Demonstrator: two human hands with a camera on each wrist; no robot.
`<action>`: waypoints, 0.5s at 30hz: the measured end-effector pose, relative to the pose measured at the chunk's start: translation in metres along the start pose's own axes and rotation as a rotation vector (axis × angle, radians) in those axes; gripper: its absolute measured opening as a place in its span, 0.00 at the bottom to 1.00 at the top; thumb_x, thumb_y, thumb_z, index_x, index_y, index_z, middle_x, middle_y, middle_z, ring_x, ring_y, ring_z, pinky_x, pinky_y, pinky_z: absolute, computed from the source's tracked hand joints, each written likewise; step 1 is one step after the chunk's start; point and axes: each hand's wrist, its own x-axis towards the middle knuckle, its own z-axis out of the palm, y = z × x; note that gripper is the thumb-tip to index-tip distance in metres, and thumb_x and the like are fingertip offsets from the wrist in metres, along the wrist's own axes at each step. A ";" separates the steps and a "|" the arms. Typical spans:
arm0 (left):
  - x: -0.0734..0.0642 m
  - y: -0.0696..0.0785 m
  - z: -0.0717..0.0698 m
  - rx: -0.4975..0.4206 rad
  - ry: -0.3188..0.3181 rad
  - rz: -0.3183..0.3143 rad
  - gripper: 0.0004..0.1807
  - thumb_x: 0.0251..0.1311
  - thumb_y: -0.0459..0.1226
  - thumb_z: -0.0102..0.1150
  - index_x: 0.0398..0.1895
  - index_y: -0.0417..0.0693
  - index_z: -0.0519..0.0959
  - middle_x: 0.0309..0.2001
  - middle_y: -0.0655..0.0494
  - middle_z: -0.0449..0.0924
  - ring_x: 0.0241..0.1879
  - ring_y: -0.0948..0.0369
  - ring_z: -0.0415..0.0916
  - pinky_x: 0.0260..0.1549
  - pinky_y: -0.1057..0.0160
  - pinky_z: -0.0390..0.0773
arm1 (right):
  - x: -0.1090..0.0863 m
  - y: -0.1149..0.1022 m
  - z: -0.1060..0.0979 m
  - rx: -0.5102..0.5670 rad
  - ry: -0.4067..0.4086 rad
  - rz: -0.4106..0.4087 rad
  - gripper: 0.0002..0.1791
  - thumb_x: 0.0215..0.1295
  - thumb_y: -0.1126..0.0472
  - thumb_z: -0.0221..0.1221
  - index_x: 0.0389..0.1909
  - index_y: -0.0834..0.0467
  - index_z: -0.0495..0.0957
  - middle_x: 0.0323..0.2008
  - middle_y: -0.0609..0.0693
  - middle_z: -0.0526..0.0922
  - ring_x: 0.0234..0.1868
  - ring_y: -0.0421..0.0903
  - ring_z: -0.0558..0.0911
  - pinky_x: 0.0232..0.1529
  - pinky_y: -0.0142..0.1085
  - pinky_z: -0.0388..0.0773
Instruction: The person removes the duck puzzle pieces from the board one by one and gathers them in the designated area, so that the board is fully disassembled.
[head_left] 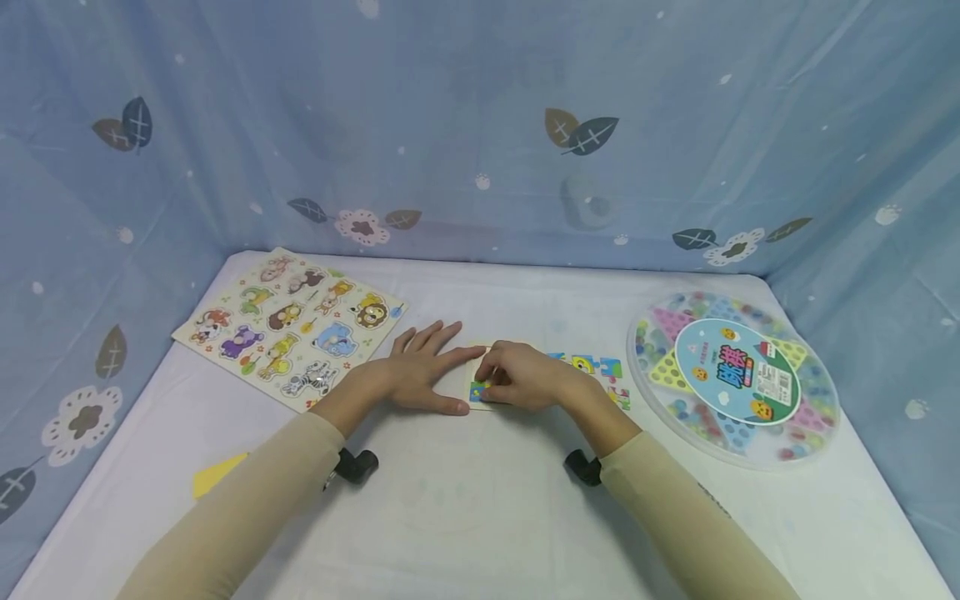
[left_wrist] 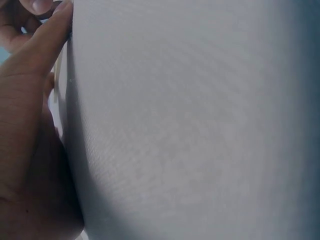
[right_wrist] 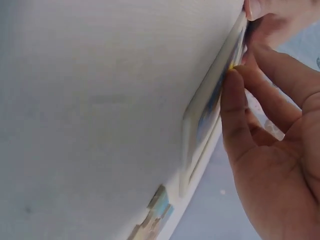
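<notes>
Puzzle board | below right fingers, pinching puzzle piece | left fingers spread alongside

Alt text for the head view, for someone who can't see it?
A person's left hand, fingers spread, and right hand, fingers bent, work at a small puzzle tray on a white table. Loose pieces lie right of the tray, an animal board farther left, and a round game box farther right.

puzzle board: matt wood | round box: glossy plastic | tablecloth: matt cloth
</notes>
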 end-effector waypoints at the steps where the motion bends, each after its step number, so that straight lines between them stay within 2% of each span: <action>1: 0.000 0.000 0.000 -0.001 -0.001 0.000 0.52 0.57 0.78 0.49 0.82 0.81 0.43 0.84 0.53 0.25 0.82 0.46 0.23 0.73 0.30 0.35 | 0.000 0.000 0.000 -0.003 -0.001 0.001 0.13 0.70 0.59 0.64 0.52 0.59 0.83 0.47 0.49 0.80 0.44 0.39 0.83 0.51 0.34 0.79; 8: 0.001 0.000 -0.001 -0.006 -0.011 -0.003 0.52 0.58 0.77 0.50 0.83 0.79 0.44 0.84 0.53 0.25 0.82 0.46 0.23 0.73 0.30 0.36 | 0.002 -0.002 0.000 -0.019 -0.008 0.022 0.13 0.70 0.60 0.65 0.52 0.58 0.82 0.47 0.50 0.79 0.45 0.40 0.83 0.51 0.36 0.80; 15: 0.001 0.000 -0.001 -0.003 -0.018 -0.013 0.53 0.58 0.76 0.51 0.83 0.72 0.48 0.84 0.53 0.25 0.82 0.46 0.23 0.74 0.32 0.34 | 0.006 -0.002 0.001 -0.006 -0.007 0.038 0.13 0.69 0.61 0.66 0.52 0.55 0.79 0.46 0.46 0.81 0.44 0.39 0.81 0.51 0.36 0.79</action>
